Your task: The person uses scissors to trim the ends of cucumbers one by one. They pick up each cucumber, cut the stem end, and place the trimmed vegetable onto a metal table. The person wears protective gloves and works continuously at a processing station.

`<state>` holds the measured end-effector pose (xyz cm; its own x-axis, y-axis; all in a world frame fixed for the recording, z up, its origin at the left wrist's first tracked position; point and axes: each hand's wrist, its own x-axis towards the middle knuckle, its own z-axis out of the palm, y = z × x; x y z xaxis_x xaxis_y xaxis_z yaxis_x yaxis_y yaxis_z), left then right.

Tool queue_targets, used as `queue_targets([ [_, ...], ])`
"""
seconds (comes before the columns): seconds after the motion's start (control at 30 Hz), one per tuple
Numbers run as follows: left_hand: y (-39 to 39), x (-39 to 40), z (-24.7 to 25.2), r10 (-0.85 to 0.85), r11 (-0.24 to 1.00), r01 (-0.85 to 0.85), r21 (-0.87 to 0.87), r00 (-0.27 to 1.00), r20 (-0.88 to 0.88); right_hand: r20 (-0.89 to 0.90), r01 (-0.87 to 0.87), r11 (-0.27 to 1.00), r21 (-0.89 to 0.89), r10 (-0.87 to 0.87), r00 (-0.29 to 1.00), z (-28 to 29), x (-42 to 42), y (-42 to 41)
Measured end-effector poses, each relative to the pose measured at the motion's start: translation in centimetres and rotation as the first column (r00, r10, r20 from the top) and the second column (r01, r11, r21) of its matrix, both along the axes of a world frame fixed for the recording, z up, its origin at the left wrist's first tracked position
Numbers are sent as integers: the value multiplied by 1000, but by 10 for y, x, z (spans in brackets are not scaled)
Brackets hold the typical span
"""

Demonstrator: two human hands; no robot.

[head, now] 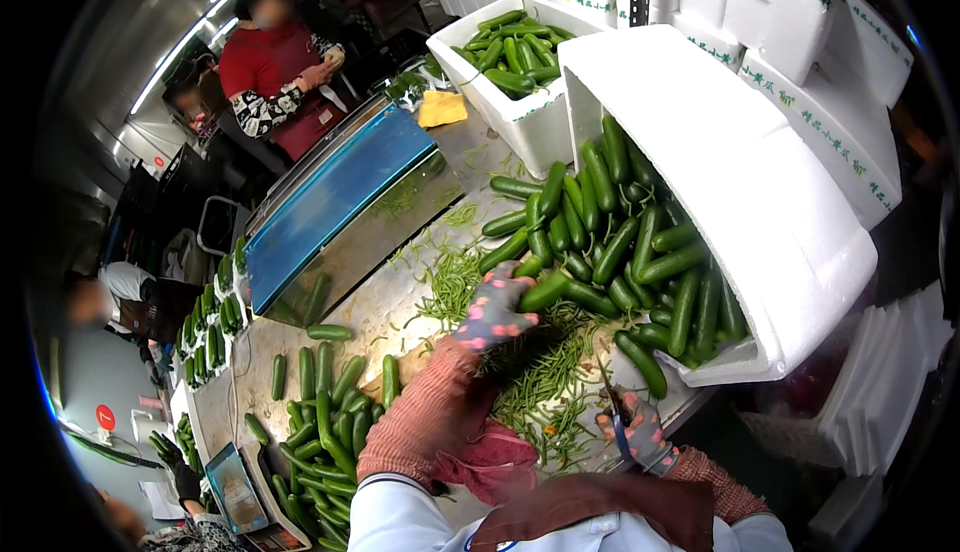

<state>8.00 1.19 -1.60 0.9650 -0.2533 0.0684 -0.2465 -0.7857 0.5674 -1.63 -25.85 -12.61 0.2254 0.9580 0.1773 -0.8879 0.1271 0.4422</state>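
Note:
My left hand (491, 308), in a grey glove with pink dots, has its fingers and thumb around one end of a small cucumber (545, 292). It is at the near edge of a heap of cucumbers (611, 214) spilling from a white foam box (720, 124) tipped on its side. Below that hand, cut green stems (551, 387) cover the metal table (360, 338). My right hand (641, 432), gloved alike, grips scissors (619, 424) with blue handles near the front edge. The blades point away from me; whether they are apart is hard to tell.
Many cucumbers (330, 447) lie at left front, near a red cloth (491, 458). A blue-topped metal box (345, 207) stands across the table. Another foam box (525, 113) holds cucumbers behind. A person in red (274, 79) stands beyond; another person's black-gloved hand (184, 477) is at left.

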Motion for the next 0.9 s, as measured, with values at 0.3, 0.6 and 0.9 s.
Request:
queue_targets([
  [0.3,-17,-76,11,-160,-621,-410,-669,901,-404,566,905,167,391,732,-379,66,-2,29],
  [0.6,-57,-109,-7,-182,-635,-510,-580,829,-530,623,932,158,326,705,-337,66,3,36],
  [0.9,-62,-119,-8,-215,-676,-465,-572,867,-450,581,968,238,83,778,-241,13,-14,16],
])
